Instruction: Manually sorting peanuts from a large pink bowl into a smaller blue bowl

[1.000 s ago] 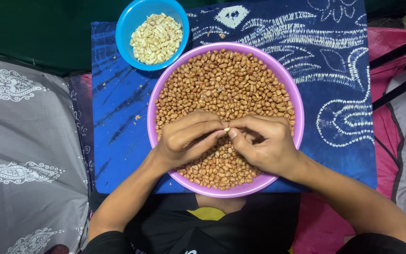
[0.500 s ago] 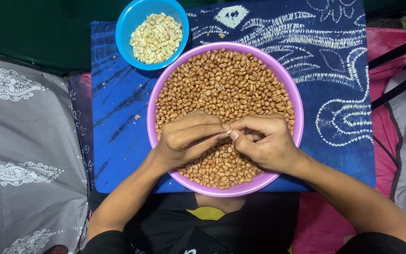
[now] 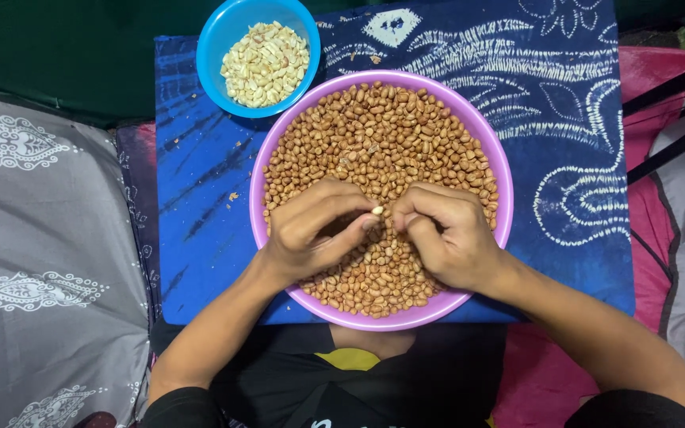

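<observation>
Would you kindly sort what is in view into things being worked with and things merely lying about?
In use: left hand, right hand, pale peanut, purple bowl, blue bowl.
Lying about: blue patterned cloth, grey cushion, skin flakes.

The big bowl (image 3: 380, 82) of peanuts (image 3: 382, 150) sits on the cloth (image 3: 200, 222) right before the person. The small bowl (image 3: 214, 47) (holding peeled nuts (image 3: 265, 63)) stands just behind it to the left. Both hands, left hand (image 3: 311, 234) and right hand (image 3: 445, 238), rest over the peanuts.

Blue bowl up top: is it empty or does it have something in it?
Partly filled: the blue bowl holds a heap of pale skinned peanuts, with its inner wall bare above them.
</observation>
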